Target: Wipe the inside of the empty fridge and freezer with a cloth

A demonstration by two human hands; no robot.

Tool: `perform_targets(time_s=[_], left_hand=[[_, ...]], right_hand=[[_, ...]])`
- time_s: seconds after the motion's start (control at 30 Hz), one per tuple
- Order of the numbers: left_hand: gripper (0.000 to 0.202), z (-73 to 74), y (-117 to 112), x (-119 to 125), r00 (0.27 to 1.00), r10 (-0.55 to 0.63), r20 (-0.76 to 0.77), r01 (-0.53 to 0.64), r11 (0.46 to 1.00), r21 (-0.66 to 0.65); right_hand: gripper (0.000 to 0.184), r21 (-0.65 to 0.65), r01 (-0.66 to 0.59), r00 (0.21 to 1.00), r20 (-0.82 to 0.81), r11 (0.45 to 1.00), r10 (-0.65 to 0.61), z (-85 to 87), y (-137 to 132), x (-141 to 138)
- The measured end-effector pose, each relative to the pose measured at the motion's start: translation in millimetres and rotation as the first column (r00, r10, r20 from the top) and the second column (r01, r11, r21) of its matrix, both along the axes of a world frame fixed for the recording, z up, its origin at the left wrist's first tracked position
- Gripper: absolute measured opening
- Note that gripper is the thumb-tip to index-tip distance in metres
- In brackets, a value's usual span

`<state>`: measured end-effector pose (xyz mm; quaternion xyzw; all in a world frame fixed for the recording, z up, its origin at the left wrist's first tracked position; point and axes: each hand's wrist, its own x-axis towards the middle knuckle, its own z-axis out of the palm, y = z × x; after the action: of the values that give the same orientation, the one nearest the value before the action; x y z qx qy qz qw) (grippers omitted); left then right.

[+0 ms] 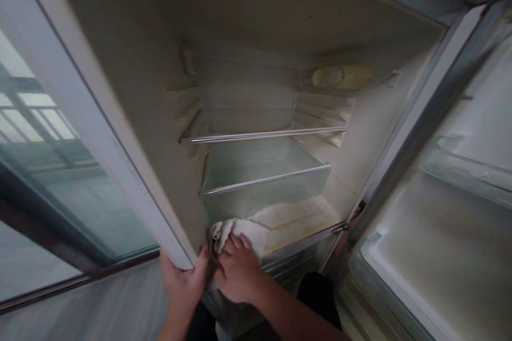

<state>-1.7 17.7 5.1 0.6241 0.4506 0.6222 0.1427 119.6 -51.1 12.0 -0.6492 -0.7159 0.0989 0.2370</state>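
Observation:
A white cloth (256,234) lies bunched on the stained floor of an open refrigerator (360,138), in its front left corner. My right hand (237,269) presses on the cloth with its fingers stretched over it. At the lower end of the refrigerator's left side wall, my left hand (182,279) grips the wall's front edge, thumb on the inner side. Behind the cloth, yellowish stains (296,218) mark the compartment floor.
Above the cloth are a glass shelf (264,135) and a lower glass shelf or drawer (268,181). A yellowed lamp cover (340,77) sits on the right wall. The open door (448,224) with clear bins (472,170) stands at right. A glass sliding door (92,197) is at left.

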Motion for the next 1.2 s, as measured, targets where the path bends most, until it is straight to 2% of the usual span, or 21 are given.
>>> perform_targets(time_s=[0.1,0.17,0.23,0.3,0.37,0.43,0.5,0.57,0.63,0.77,0.83,0.9,0.93,0.97,1.03,1.07,1.13,1.2], left_hand=[[0.056,-0.9,-0.6,-0.7,0.999,-0.03,0.022,0.03,1.0,-0.003],[0.058,-0.6,-1.4,-0.8,0.999,-0.032,0.025,0.032,0.999,-0.019],[0.06,0.9,-2.3,-0.7,0.999,-0.024,0.025,0.025,0.999,-0.043],[0.059,3.0,-3.1,-0.7,1.0,-0.018,0.022,0.019,0.998,-0.061],[0.056,4.6,-3.4,-0.8,1.0,-0.007,0.013,0.008,0.998,-0.063],[0.054,4.7,-3.1,-1.1,1.0,0.008,0.002,-0.007,0.998,-0.059],[0.055,3.5,-2.5,-1.3,1.0,0.015,-0.001,-0.015,0.999,-0.042],[0.056,2.4,-2.4,-1.2,1.0,0.011,0.0,-0.011,1.0,-0.023],[0.057,2.8,-2.9,-0.7,1.0,0.006,0.01,-0.006,1.0,-0.015],[0.056,7.6,-4.7,1.1,1.0,-0.019,0.022,0.019,1.0,0.002],[0.053,8.5,-4.8,1.6,0.999,-0.025,0.024,0.025,1.0,0.015],[0.051,6.7,-3.9,1.3,0.999,-0.039,0.024,0.039,0.999,0.023],[0.05,5.0,-3.1,0.9,0.999,-0.05,0.018,0.049,0.999,0.024],[0.05,2.9,-2.4,0.2,0.998,-0.06,0.014,0.06,0.998,0.026],[0.051,-1.3,-0.9,-1.5,0.998,-0.065,0.013,0.064,0.997,0.037],[0.053,-3.0,-0.4,-2.3,0.998,-0.068,0.015,0.068,0.997,0.046],[0.053,-4.6,0.3,-3.7,0.995,-0.094,0.018,0.092,0.993,0.067],[0.051,-4.2,0.3,-4.1,0.992,-0.126,0.017,0.124,0.99,0.073]], right_hand=[[0.033,0.066,0.048,0.999,-0.007,0.997,-0.048,-2.6,-18.8,45.3],[0.036,0.053,0.162,0.987,0.008,0.985,-0.163,-8.7,-33.9,84.7],[0.04,0.035,0.318,0.946,0.058,0.948,-0.319,-16.0,-49.1,127.2],[0.041,0.065,0.494,0.858,0.127,0.867,-0.499,-22.2,-62.4,166.8],[0.046,0.127,0.689,0.697,0.156,0.714,-0.7,-26.4,-70.8,196.6],[0.059,0.177,0.785,0.573,0.156,0.593,-0.805,-28.5,-72.1,211.7],[0.068,0.183,0.823,0.517,0.149,0.538,-0.843,-27.9,-66.1,212.3],[0.063,0.144,0.825,0.526,0.162,0.547,-0.835,-24.6,-55.6,201.9],[0.051,0.095,0.778,0.6,0.179,0.621,-0.78,-20.0,-44.0,184.1],[0.044,0.104,0.544,0.825,0.118,0.833,-0.553,-18.2,-26.8,134.7],[0.042,0.141,0.409,0.91,0.014,0.902,-0.415,-23.1,-22.0,106.2],[0.045,0.163,0.294,0.948,-0.177,0.942,-0.265,-28.4,-18.9,77.0],[0.047,0.174,0.255,0.93,-0.313,0.951,-0.192,-29.7,-17.8,62.4],[0.05,0.187,0.229,0.881,-0.458,0.955,-0.121,-29.3,-16.7,48.0],[0.056,0.237,0.205,0.714,-0.699,0.95,0.02,-20.9,-13.2,20.8],[0.06,0.272,0.183,0.633,-0.768,0.945,0.098,-12.1,-10.2,8.6],[0.064,0.371,0.089,0.541,-0.797,0.924,0.268,15.8,0.5,-11.1],[0.067,0.487,-0.05,0.514,-0.736,0.872,0.44,54.8,17.5,-23.6]])
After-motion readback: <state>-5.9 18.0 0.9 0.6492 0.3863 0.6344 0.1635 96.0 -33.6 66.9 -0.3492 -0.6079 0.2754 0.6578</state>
